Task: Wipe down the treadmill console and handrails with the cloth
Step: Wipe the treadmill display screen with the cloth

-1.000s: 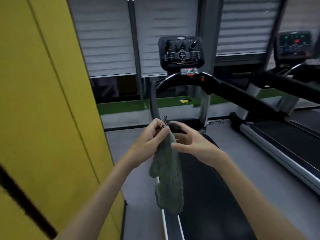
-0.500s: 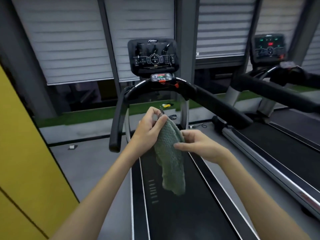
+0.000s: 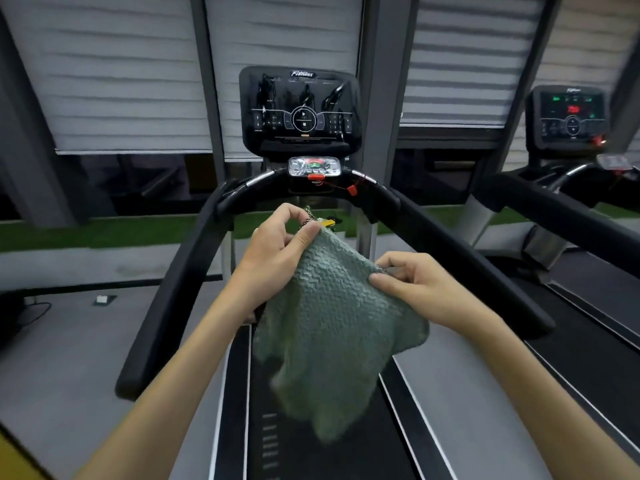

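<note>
1. Here, the green cloth (image 3: 329,323) hangs in the air over the near part of the treadmill belt (image 3: 311,455), between the two handrails. It is well apart from the console.
2. The left hand (image 3: 277,251) pinches the top corner of the cloth, with its thumb and fingers curled. A small patterned loop (image 3: 306,220) sticks up from that corner, right by the fingertips.
3. The right hand (image 3: 419,289) pinches the right edge of the cloth, lower down and nearer. Its fingers are curled on the edge too.
4. The cloth is pulled a bit flat between the two hands. The rest droops down loose, and its low end looks blurry.
5. The black console (image 3: 300,109) stands up at the far end, in the middle. Its screen is dark with thin white marks.
6. Just under it sits a small shiny panel (image 3: 314,167) with a red button. A red clip (image 3: 352,190) hangs a little to the right of it.
7. The left handrail (image 3: 173,289) and the right handrail (image 3: 467,265) are thick and black. They start at the far bar and run back on each side of the hands.
8. A second treadmill stands on the right. Its console (image 3: 568,117) shows green and red lights.
9. The floor (image 3: 69,341) is grey, with a small white square (image 3: 103,299) on it at the left. White blinds (image 3: 121,74) cover the far windows, and a green strip (image 3: 104,233) runs along below them. A bit of yellow (image 3: 14,459) shows in the near left corner.
</note>
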{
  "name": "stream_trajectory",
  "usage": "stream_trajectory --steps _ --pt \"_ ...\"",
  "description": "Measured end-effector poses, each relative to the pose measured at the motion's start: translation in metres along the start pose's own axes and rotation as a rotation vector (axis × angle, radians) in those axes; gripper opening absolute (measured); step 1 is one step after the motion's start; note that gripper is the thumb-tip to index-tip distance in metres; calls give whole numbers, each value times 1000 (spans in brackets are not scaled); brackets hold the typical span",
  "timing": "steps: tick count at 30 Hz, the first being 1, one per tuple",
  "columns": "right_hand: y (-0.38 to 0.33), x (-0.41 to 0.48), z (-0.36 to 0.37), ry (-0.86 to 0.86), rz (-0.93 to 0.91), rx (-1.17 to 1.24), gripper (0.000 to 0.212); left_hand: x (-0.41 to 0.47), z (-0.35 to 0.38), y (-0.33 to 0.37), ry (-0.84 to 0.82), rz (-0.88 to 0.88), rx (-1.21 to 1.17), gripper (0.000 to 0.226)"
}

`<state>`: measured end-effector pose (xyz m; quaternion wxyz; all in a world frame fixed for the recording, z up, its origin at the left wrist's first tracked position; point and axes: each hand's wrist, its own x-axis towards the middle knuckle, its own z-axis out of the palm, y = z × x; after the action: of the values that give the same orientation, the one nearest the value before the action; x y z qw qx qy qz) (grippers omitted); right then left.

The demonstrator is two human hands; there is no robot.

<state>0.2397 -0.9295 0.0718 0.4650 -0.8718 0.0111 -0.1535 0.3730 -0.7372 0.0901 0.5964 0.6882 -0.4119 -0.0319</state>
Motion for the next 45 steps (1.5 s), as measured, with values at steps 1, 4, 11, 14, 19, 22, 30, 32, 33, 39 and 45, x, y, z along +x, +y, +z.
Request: stream_trajectory --steps 1,4,11,14,19,22,30,32,33,39,45 --pt "1 23 -13 -23 -5 -17 10 23 -3 -4 1 -13 -32 18" --pt "-9 91 -51 -65 -49 -45 13 92 -13 -4 15 -58 -126 20" --pt "-37 227 -128 -37 -46 69 15 241 -38 28 32 -13 -77 11" --pt "-44 276 -159 -80 -54 57 45 295 -45 40 10 -7 -92 12" --pt "-20 360 -200 -39 -112 -5 50 371 -55 27 -223 -16 -79 37" --pt "13 409 -219 -47 -97 2 37 417 -52 2 -176 7 26 40" --pt "84 548 -267 -279 -39 75 11 538 -56 -51 -17 -69 259 37" --pt "95 579 -271 -296 4 134 11 566 -59 -63 -19 -124 220 49" --pt "102 595 -271 -290 28 157 10 579 -61 -70 -29 -140 246 55" --pt "141 679 -269 -306 92 238 48 656 -80 -125 57 -118 543 43" --pt "166 748 -274 -368 139 286 87 722 -113 -188 26 -130 350 27"
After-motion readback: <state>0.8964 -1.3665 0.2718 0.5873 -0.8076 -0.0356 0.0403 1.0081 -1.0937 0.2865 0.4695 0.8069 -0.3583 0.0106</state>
